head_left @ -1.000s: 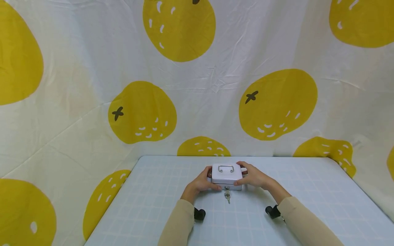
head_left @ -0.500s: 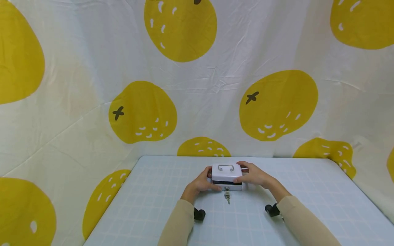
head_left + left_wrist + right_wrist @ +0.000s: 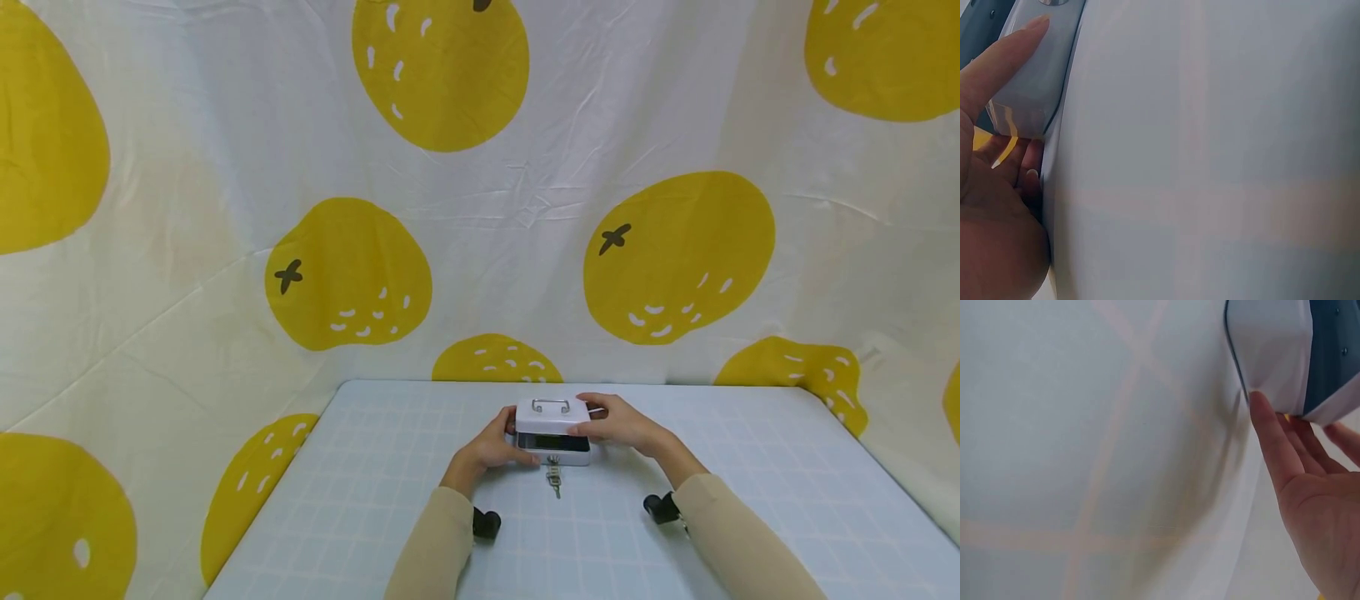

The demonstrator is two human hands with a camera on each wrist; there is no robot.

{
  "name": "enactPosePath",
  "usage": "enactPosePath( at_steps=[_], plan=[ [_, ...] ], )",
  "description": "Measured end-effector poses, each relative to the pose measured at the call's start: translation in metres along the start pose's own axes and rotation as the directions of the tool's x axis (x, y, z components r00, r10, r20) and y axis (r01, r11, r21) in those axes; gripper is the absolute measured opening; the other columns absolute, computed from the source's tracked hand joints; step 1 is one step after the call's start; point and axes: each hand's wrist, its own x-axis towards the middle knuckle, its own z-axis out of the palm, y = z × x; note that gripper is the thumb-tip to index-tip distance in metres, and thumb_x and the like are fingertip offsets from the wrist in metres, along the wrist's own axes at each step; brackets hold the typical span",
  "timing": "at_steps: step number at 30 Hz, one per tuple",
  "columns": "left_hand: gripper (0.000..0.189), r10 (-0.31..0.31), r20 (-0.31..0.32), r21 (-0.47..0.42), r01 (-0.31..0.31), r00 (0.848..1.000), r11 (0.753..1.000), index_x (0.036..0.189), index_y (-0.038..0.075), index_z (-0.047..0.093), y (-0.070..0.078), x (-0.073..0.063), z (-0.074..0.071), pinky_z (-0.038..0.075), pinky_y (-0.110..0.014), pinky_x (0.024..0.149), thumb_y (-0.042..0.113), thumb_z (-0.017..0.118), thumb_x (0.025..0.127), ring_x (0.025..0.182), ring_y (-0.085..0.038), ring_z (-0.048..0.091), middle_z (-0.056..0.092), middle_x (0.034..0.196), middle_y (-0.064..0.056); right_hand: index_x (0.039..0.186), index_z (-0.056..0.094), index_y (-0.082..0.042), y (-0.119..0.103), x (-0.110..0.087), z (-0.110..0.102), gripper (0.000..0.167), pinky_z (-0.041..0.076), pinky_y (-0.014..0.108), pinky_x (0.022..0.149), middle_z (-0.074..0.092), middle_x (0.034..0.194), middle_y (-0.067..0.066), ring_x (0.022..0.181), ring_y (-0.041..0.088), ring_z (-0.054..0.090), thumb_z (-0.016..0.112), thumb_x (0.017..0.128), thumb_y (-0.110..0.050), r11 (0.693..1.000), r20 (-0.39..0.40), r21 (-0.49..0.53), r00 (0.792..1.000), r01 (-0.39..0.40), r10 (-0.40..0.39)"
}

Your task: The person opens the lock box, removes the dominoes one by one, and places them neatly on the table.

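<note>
The lid (image 3: pixel 553 423) of a small white metal box (image 3: pixel 573 458) rises higher, widening the dark gap at the front. The right hand (image 3: pixel 622 425) grips the lid at its right side, thumb at the front edge, while the left hand (image 3: pixel 495 442) clasps the box's left side. Keys (image 3: pixel 554 478) hang at the lock above the pale checked desk (image 3: pixel 405 475), before a fruit-print curtain (image 3: pixel 510 283).

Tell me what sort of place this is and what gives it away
Probably a small recording corner rather than a lived-in room: a fruit-print cloth hangs behind and beside a pale checked tabletop, and a black device sits at each wrist.
</note>
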Motion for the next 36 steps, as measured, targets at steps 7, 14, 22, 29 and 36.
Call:
enactPosePath(
  at_steps=[7, 14, 22, 29, 36],
  plan=[
    [0.094, -0.006, -0.001, 0.016, 0.006, 1.000, 1.000, 0.148, 0.016, 0.042, -0.0010, -0.0006, -0.0003, 0.029, -0.052, 0.116, 0.009, 0.095, 0.070, 0.119, -0.026, 0.045, 0.053, 0.124, -0.004, 0.154, 0.042, -0.003, -0.0051, -0.0017, -0.0021, 0.084, 0.052, 0.046, 0.101, 0.052, 0.145, 0.021, 0.121, 0.032, 0.057, 0.077, 0.090, -0.046, 1.000, 0.012, -0.016, 1.000, -0.003, 0.003],
    [0.094, -0.020, -0.006, 0.013, 0.020, 1.000, 1.000, 0.147, 0.016, 0.043, 0.0000, -0.0003, -0.0015, 0.029, -0.054, 0.117, 0.010, 0.096, 0.069, 0.119, -0.027, 0.046, 0.054, 0.124, -0.006, 0.155, 0.041, -0.003, -0.0069, -0.0005, -0.0033, 0.083, 0.053, 0.043, 0.100, 0.051, 0.145, 0.021, 0.121, 0.031, 0.056, 0.073, 0.093, -0.047, 1.000, 0.007, 0.010, 1.000, -0.016, 0.016],
    [0.096, -0.027, -0.008, 0.011, 0.027, 1.000, 1.000, 0.149, 0.017, 0.043, 0.0016, -0.0026, 0.0004, 0.027, -0.056, 0.118, 0.012, 0.096, 0.069, 0.121, -0.029, 0.045, 0.053, 0.127, -0.006, 0.154, 0.040, -0.001, -0.0061, -0.0010, -0.0024, 0.081, 0.053, 0.044, 0.099, 0.048, 0.147, 0.024, 0.121, 0.033, 0.055, 0.071, 0.095, -0.047, 1.000, -0.002, 0.025, 1.000, -0.012, 0.012],
    [0.096, -0.041, -0.009, 0.020, 0.041, 0.999, 0.999, 0.148, 0.018, 0.043, 0.0017, -0.0023, 0.0000, 0.027, -0.055, 0.119, 0.015, 0.097, 0.070, 0.122, -0.028, 0.045, 0.054, 0.129, -0.005, 0.154, 0.042, -0.004, -0.0053, 0.0009, -0.0005, 0.083, 0.053, 0.044, 0.099, 0.051, 0.146, 0.022, 0.121, 0.033, 0.058, 0.069, 0.094, -0.054, 0.998, -0.017, 0.045, 0.999, -0.047, 0.048],
    [0.090, -0.023, -0.012, 0.039, 0.023, 1.000, 0.999, 0.142, 0.016, 0.045, -0.0007, -0.0002, 0.0005, 0.031, -0.054, 0.116, 0.017, 0.097, 0.069, 0.119, -0.027, 0.048, 0.056, 0.125, -0.004, 0.151, 0.046, -0.004, -0.0046, 0.0062, 0.0016, 0.080, 0.051, 0.049, 0.102, 0.055, 0.144, 0.020, 0.124, 0.034, 0.057, 0.062, 0.096, -0.060, 0.998, -0.033, 0.045, 0.999, -0.040, 0.041]
  ],
)
